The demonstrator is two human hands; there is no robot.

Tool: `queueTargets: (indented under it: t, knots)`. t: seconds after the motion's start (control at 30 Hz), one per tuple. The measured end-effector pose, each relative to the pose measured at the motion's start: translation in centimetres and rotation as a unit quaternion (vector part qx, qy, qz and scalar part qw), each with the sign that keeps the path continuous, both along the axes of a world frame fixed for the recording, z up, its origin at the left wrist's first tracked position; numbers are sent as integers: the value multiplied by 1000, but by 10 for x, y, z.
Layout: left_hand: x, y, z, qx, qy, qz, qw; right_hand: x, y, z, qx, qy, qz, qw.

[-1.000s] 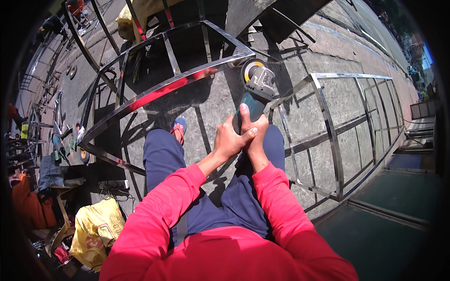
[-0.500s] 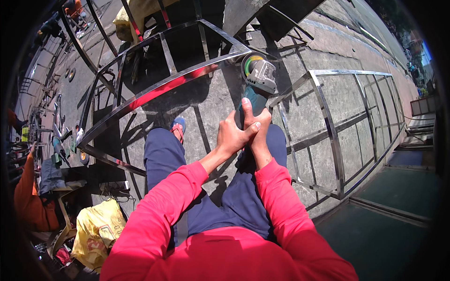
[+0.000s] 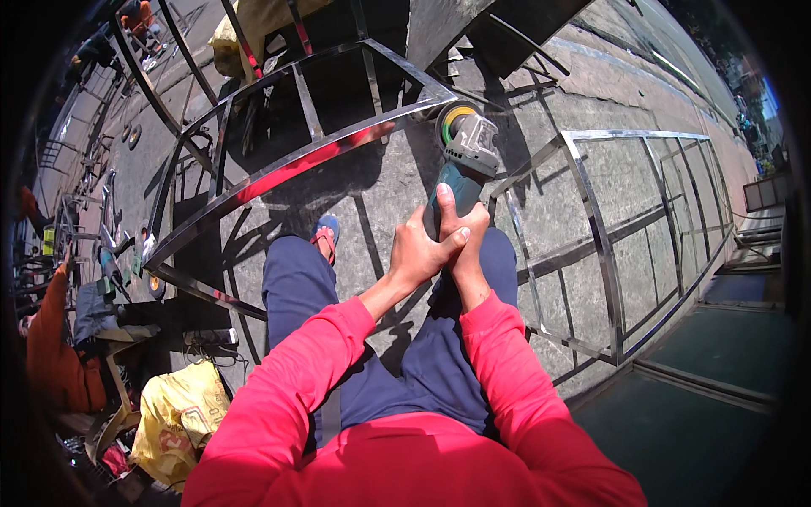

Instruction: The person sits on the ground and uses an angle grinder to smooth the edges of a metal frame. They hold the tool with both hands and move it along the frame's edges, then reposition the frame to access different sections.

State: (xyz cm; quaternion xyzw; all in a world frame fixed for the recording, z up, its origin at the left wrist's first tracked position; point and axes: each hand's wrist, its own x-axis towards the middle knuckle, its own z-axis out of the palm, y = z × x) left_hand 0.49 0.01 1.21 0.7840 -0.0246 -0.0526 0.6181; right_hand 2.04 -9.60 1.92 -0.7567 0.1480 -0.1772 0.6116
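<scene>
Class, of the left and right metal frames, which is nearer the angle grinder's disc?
The left metal frame, with a long red patch: its corner sits beside the angle grinder's disc, while the right metal frame stands farther off.

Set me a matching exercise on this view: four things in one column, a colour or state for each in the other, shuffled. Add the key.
Things
1. Angle grinder
2. Large bag at the lower left
3. Sleeves of the person wearing the camera
4. Trousers of the same person

Colour or state
A. Dark blue
B. Gripped between the left hand and the right hand
C. Pinkish red
D. Mostly yellow

Right pairs: 1-B, 2-D, 3-C, 4-A
</scene>
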Motion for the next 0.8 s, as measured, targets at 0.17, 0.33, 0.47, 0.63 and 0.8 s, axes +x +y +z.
queueTargets:
  t: [0.17, 0.33, 0.47, 0.63, 0.8]
  knots:
    - [-4, 0, -2, 45, 7, -1, 999, -4, 0, -1, 2, 25, -7, 1000]
    - [-6, -3, -4, -2, 12, 11, 1000, -2, 1, -1, -5, -50, -9, 999]
    - [-5, -2, -5, 10, -19, 18, 1000, -3, 3, -2, -13, -16, -18, 1000]
    - [-7, -3, -5, -14, -3, 14, 1000, -5, 0, 1, -28, -4, 8, 1000]
    - [-7, -2, -1, -17, -10, 18, 1000, -4, 0, 4, -10, 2, 10, 1000]
